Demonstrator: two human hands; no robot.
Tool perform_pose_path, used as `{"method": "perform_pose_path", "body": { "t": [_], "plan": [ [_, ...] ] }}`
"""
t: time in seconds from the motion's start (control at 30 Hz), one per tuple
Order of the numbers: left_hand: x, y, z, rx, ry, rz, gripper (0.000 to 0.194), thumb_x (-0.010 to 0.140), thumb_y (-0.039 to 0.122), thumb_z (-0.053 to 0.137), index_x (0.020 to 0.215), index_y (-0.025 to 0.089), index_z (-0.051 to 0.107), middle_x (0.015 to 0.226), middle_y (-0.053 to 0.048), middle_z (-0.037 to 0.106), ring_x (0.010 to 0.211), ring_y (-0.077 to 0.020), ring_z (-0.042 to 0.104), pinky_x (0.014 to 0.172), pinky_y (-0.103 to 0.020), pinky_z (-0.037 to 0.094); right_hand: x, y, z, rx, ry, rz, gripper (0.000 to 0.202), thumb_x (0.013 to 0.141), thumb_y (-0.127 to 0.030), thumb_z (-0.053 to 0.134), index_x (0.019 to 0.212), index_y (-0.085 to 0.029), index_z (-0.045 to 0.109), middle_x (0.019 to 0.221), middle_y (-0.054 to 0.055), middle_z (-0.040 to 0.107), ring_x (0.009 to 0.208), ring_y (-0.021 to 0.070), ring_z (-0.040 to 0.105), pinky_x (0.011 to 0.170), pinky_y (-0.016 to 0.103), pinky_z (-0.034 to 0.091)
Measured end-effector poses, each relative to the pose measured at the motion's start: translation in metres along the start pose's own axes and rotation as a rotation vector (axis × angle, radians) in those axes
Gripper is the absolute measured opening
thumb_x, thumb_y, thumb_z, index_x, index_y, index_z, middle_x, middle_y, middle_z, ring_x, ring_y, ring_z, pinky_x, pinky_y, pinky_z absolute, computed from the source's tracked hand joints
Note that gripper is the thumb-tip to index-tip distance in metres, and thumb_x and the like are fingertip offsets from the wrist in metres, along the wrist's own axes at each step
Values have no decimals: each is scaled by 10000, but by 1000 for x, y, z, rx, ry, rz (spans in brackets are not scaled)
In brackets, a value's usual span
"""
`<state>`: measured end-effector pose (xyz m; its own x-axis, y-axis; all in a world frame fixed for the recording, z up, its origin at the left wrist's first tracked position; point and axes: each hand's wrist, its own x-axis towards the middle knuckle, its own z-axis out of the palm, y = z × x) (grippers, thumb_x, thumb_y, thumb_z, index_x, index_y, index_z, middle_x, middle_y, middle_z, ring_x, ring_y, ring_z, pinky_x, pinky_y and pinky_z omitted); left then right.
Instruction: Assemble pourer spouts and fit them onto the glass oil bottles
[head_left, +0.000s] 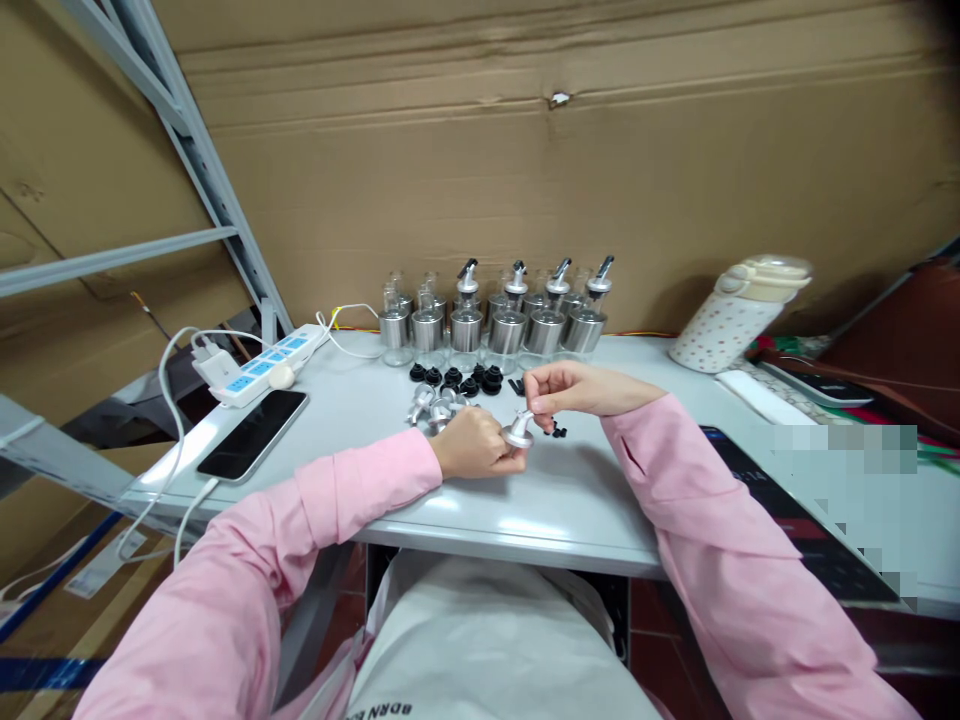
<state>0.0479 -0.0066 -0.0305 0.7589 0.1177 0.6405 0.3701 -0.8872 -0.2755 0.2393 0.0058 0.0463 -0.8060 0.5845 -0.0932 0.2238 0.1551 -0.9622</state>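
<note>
Left hand [478, 443] holds a silver spout [519, 433] — right hand [571, 388] pinched narrow at its tip.

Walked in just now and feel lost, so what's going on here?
A person in pink sleeves has a silver spout in the left hand, above the table, with the right hand at its tip; whether that hand holds a small part isn't clear. More silver spouts lie by the left hand, with black stoppers behind them. Bottles stand at the back: four in the front row have spouts on, the two at its left end don't.
</note>
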Motion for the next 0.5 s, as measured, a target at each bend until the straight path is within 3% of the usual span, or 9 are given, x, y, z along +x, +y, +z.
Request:
{"method": "perform_pose_path", "body": {
  "t": [0.23, 0.43, 0.5],
  "plan": [
    [-1, 0, 1, -26, -32, 4, 423, 797, 257, 404, 389, 169, 473, 345, -6, 472, 359, -112, 461, 433, -256, 309, 4, 2, 2, -16, -3, 4, 307, 740, -389, 649, 658, -149, 477, 544, -37, 564, 527, 69, 515, 553, 233, 397],
    [-2, -1, -2, -50, 6, 9, 427, 814, 236, 363, 402, 166, 449, 355, -4, 480, 362, -115, 475, 449, -253, 359, 10, 4, 7, 80, -9, -20, 376, 748, -424, 634, 951, -114, 571, 602, -39, 538, 551, 66, 477, 541, 226, 369],
    [-3, -2, -2, -80, -16, -7, 400, 815, 235, 369, 435, 163, 471, 405, -11, 523, 407, -118, 507, 479, -249, 400, 12, 5, 10, 106, -68, -49, 419, 767, -481, 591, 935, -97, 598, 588, -34, 509, 557, 67, 457, 543, 227, 361]
  ]
}}
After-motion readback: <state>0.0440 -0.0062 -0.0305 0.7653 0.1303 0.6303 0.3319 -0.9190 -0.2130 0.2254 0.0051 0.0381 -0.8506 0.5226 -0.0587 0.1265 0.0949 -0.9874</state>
